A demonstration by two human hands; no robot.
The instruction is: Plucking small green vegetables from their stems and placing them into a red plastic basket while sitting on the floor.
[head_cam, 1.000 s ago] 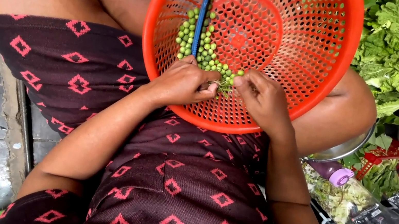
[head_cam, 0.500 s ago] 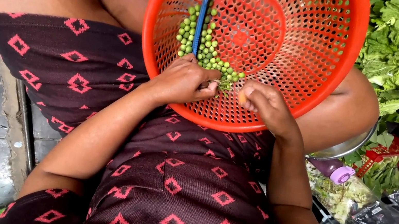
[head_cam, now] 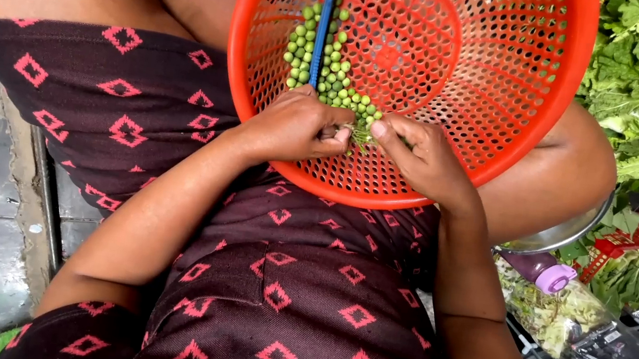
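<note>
Inside perforated orange basket [head_cam: 516, 82], fingers [head_cam: 346, 135] pinch small round berries [head_cam: 326, 72].

Dark maroon garment [head_cam: 272, 281] patterned with pink diamond shapes.

Clear plastic bags [head_cam: 567, 314]: lower right, beside the person's knee, crumpled, holding green and pale cut herbs.
Dark shiny packets [head_cam: 620, 355]: just below those bags, flat, glossy, with small pale labels too blurred to describe.
</note>
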